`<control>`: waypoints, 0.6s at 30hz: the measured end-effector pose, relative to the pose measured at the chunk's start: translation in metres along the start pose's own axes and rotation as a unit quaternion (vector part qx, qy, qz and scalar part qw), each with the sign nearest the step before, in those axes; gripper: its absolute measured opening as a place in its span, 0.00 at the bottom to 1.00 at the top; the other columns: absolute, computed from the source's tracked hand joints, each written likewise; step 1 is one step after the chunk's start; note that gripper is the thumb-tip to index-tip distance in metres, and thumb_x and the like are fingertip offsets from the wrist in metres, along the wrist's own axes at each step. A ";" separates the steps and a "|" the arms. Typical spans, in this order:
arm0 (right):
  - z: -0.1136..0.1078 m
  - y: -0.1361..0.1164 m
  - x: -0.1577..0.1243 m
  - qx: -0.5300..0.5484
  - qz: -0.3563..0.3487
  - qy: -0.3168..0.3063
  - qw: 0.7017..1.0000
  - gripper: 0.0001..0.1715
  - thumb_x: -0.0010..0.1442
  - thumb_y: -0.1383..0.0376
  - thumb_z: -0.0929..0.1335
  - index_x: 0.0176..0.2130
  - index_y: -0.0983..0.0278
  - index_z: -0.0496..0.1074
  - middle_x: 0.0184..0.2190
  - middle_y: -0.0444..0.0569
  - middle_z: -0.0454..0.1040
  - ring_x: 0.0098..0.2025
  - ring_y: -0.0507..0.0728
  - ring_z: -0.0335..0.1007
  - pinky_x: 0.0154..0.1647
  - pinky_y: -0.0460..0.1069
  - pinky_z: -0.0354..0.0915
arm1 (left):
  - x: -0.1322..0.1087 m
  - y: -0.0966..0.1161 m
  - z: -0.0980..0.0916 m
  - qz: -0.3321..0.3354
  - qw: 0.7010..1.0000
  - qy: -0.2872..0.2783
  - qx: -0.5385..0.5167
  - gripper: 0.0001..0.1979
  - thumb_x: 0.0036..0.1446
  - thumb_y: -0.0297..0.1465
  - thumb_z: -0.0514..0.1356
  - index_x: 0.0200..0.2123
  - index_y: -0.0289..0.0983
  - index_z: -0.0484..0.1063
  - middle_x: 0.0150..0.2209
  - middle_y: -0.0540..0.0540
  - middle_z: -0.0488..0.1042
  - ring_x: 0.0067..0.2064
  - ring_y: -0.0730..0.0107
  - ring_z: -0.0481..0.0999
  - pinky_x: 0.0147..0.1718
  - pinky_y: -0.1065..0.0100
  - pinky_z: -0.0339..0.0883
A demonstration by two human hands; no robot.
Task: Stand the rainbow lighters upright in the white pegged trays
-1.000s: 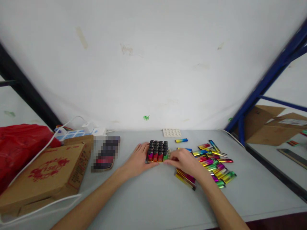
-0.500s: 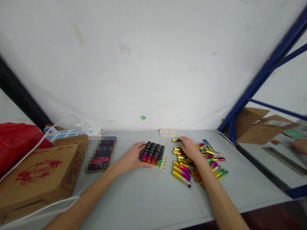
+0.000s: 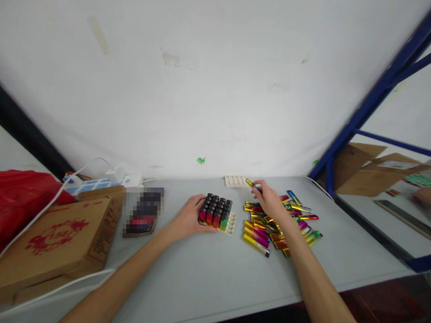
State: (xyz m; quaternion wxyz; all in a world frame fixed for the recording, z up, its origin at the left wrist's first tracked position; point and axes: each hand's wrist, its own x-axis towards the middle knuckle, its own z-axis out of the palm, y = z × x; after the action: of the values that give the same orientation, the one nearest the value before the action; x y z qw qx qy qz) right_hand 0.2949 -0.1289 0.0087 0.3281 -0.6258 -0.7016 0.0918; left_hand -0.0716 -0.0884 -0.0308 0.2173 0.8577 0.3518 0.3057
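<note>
Upright lighters (image 3: 215, 210) with black tops stand in rows in a white holed tray (image 3: 230, 224), whose right-hand column of holes is bare. My left hand (image 3: 190, 217) grips the tray's left side, thumb along the front and fingers behind. Between the fingertips of my right hand (image 3: 269, 197) is a shiny yellow-gold lighter (image 3: 250, 182), tilted and lifted off the table. Below that hand lies a loose pile of metallic lighters (image 3: 266, 224) in gold, pink, green and blue, partly covered by my right forearm.
A second white holed tray (image 3: 235, 181) lies against the wall. To the left are a phone (image 3: 143, 213), partly pixelated, a cardboard box (image 3: 63, 237), a red bag (image 3: 30, 197) and white cables. Blue rack posts (image 3: 353, 107) rise on the right, with an open carton (image 3: 373, 172) beyond.
My right hand has lifted a yellow-gold lighter from the far left edge of the pile and tilted it up. My left hand stays at the tray. The view has shifted slightly.
</note>
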 end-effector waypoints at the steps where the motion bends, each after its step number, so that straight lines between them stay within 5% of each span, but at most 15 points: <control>1: -0.001 -0.006 -0.002 0.033 -0.006 0.002 0.999 0.19 0.80 0.57 0.64 0.63 0.61 0.72 0.41 0.52 0.86 0.39 0.62 0.82 0.49 0.56 0.75 | 0.000 0.001 0.000 -0.003 1.000 -0.001 -0.003 0.56 0.41 0.56 0.87 0.71 0.46 0.76 0.70 0.37 0.78 0.71 0.37 0.78 0.76 0.42 0.69; 6: 0.002 -0.033 -0.008 0.146 0.005 0.053 0.988 0.25 0.71 0.43 0.71 0.54 0.59 0.77 0.31 0.44 0.78 0.32 0.58 0.72 0.39 0.52 0.69 | 0.002 0.000 0.000 -0.013 1.000 -0.002 -0.011 0.57 0.39 0.55 0.88 0.70 0.45 0.77 0.70 0.35 0.78 0.71 0.35 0.78 0.76 0.40 0.69; 12: 0.009 -0.055 -0.007 0.346 0.080 0.065 0.933 0.35 0.60 0.32 0.77 0.36 0.59 0.74 0.27 0.41 0.68 0.30 0.55 0.64 0.32 0.50 0.66 | 0.001 -0.001 -0.001 -0.003 1.000 0.000 -0.009 0.56 0.40 0.53 0.88 0.70 0.45 0.77 0.69 0.37 0.79 0.71 0.36 0.78 0.75 0.41 0.70; 18: 0.019 -0.078 -0.012 0.518 0.121 -0.010 0.847 0.40 0.60 0.26 0.74 0.44 0.56 0.71 0.37 0.46 0.77 0.33 0.57 0.75 0.35 0.53 0.75 | 0.002 0.000 0.000 -0.001 1.000 -0.005 0.003 0.57 0.39 0.53 0.88 0.70 0.44 0.77 0.69 0.36 0.79 0.71 0.34 0.78 0.76 0.40 0.69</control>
State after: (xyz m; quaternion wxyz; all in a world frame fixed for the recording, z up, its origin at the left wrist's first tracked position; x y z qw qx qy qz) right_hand 0.2202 -0.1503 0.0320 0.5835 -0.4442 -0.4742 0.4871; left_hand -0.0707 -0.0867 -0.0305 0.2164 0.8595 0.3527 0.3000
